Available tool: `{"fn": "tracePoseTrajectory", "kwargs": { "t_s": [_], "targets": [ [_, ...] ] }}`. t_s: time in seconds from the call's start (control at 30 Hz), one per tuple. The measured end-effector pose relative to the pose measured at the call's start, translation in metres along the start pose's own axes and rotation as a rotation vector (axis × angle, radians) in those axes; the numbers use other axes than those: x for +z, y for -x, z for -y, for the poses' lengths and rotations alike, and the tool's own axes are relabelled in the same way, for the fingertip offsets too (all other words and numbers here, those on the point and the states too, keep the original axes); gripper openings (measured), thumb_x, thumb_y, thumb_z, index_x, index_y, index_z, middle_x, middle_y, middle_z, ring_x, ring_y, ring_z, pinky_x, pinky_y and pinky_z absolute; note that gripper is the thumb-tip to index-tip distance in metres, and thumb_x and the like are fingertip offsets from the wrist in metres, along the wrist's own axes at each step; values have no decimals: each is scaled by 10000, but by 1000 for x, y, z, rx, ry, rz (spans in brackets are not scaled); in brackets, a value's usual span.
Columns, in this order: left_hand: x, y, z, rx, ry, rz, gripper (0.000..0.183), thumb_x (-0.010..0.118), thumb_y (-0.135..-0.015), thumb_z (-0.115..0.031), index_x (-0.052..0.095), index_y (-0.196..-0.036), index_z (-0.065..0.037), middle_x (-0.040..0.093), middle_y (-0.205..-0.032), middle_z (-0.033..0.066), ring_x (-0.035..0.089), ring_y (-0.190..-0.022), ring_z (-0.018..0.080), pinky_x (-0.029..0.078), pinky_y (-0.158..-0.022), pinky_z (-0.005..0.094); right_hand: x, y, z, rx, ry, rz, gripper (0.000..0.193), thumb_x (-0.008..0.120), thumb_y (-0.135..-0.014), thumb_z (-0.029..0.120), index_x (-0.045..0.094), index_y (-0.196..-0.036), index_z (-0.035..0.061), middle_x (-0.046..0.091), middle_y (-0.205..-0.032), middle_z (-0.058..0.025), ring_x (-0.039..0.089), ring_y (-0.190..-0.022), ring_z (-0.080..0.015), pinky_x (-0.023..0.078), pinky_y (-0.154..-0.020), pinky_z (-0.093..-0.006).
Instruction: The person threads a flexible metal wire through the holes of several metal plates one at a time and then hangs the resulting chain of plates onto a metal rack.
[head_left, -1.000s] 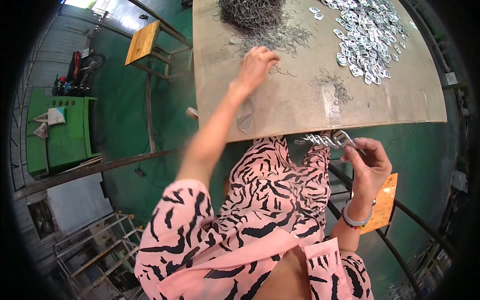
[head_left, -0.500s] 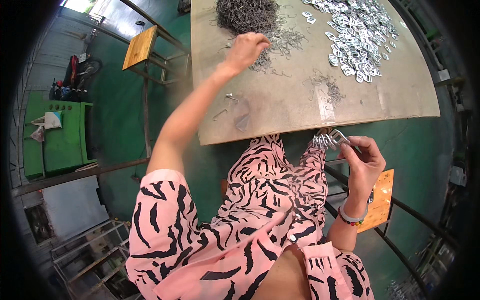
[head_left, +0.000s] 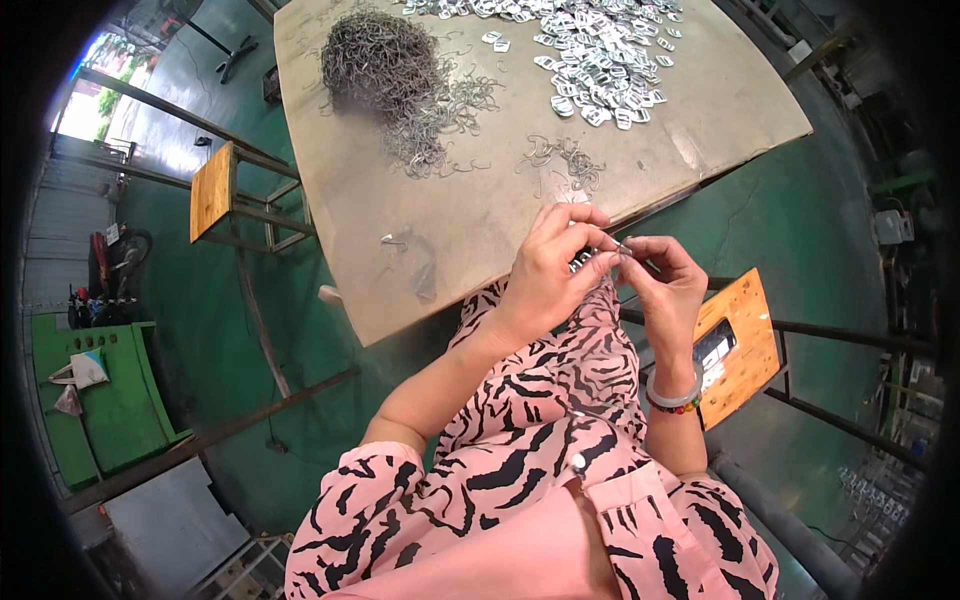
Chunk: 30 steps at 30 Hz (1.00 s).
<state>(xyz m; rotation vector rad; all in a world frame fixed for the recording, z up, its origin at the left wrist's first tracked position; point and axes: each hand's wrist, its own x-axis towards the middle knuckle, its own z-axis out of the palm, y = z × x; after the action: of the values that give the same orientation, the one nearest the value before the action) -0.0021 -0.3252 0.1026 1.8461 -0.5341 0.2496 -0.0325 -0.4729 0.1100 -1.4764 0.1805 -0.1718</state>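
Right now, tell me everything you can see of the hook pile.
The hook pile is a dense, tangled mound of thin, bent, dark grey pieces that look like metal wire. It sits on the tan table, toward its far left, left of the silver buckles. A thinner scatter spills right and toward the near edge. Pieces deep inside can't be told apart. Neither the left hand nor the right hand touches it.

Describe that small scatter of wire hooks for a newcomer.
On the big tan tabletop, just beyond the person's left hand, lies a loose scatter of thin grey wire hooks. It's far smaller and flatter than the dark tangled wire heap to its left, and duller than the shiny silver metal buckles beyond.
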Motion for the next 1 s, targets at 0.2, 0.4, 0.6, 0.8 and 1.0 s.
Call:
{"fn": "tracePoseTrajectory", "kwargs": {
  "t_s": [0.2, 0.4, 0.6, 0.8, 1.0],
  "targets": [
    [10, -3, 3, 29, 37, -33, 122, 668, -771, -26, 588, -861, -7, 616, -943, 108, 603, -880, 235, 485, -740, 308, 1, 0, -1, -88, -13, 41, 141, 625, -772, -88, 620, -906, -44, 620, -830, -67, 601, -696, -90, 502, -598, -197],
    [12, -7, 9, -35, 190, 52, 98, 613, -824, 16, 554, -902, 21, 646, -815, 97, 632, -760, 167, 503, -692, 268, -54, -74, 4, 32, 110, 96, 204, 634, -829, 145, 646, -822, -59, 611, -691, -76, 568, -569, -103, 454, -491, -201],
    [26, -7, 9, -60, 192, 131, 90, 607, -825, 28, 558, -900, 22, 645, -824, 109, 633, -785, 169, 506, -712, 274, -65, -244, -84, 26, 1063, -4, 423, 658, -760, 398, 655, -812, -21, 643, -699, -154, 621, -607, -201, 479, -563, -335],
    [24, 3, 8, -59, 136, 65, 131, 619, -777, 57, 591, -895, 7, 634, -844, 100, 614, -762, 200, 482, -701, 293, -32, -267, -128, -81, 944, -52, 332, 713, -735, 308, 650, -773, -16, 617, -621, -90, 622, -660, -134, 449, -518, -271],
    [16, 4, 6, 21, 181, 20, 132, 629, -781, 30, 591, -898, -19, 619, -816, 91, 614, -731, 204, 470, -660, 301, -30, -177, -88, -92, -51, -33, 162, 658, -791, 39, 605, -909, -58, 622, -852, -105, 627, -772, -183, 506, -663, -250]
  ]
}}
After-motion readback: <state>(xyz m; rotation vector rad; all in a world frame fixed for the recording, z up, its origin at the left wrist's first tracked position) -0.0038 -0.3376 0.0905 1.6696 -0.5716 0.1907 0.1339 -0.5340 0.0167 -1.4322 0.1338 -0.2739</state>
